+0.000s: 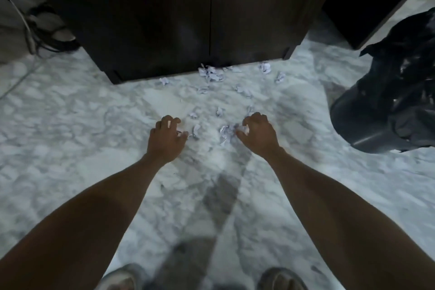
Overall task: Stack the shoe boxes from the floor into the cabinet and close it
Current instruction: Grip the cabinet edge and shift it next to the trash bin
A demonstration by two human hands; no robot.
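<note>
A dark wooden cabinet (179, 16) stands ahead with both doors shut. No shoe box is in view. Several crumpled white paper scraps (211, 74) lie scattered on the marble floor in front of it. My left hand (166, 138) hovers low over the floor with curled fingers, a small scrap (195, 130) just to its right. My right hand (257, 133) reaches down with fingers spread beside a crumpled paper ball (226, 132); whether it touches it is unclear.
A black bin with a black plastic liner (386, 101) stands on the right. Dark cables (47, 30) lie at the left by the wall. My feet in sandals (280, 278) show at the bottom edge. White marble floor (70, 125) surrounds everything.
</note>
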